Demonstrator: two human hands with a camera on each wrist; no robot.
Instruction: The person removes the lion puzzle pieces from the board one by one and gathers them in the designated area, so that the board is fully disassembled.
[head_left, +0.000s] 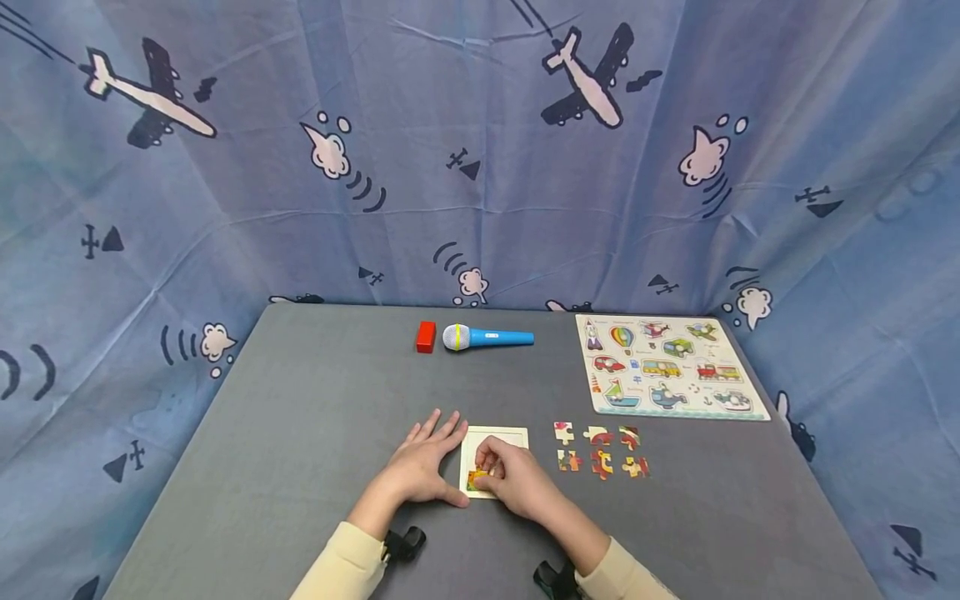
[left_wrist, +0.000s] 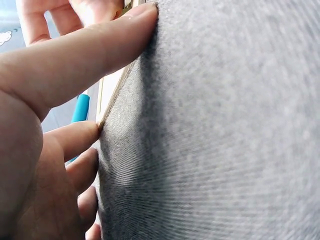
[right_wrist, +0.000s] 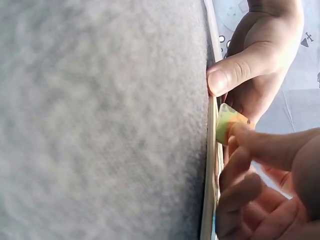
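A small pale wooden puzzle tray (head_left: pixel 506 432) lies flat near the front of the table. My left hand (head_left: pixel 423 465) rests at its left side with fingers spread; in the left wrist view the thumb (left_wrist: pixel 100 47) and forefinger touch the tray's edge. Between thumb and forefinger, my right hand (head_left: pixel 517 477) pinches a yellow-green puzzle piece (right_wrist: pixel 227 121) over the tray's lower left corner. In the right wrist view that piece stands tilted up from the rim. Several loose puzzle pieces (head_left: pixel 601 463) lie in two rows right of the tray.
Toward the back are a red block (head_left: pixel 426 337) and a blue toy microphone (head_left: pixel 501 338). A vehicle picture board (head_left: pixel 652 396) occupies the back right of the grey table (head_left: pixel 300 392). Behind it hangs a blue curtain (head_left: pixel 420 233) with printed airplanes.
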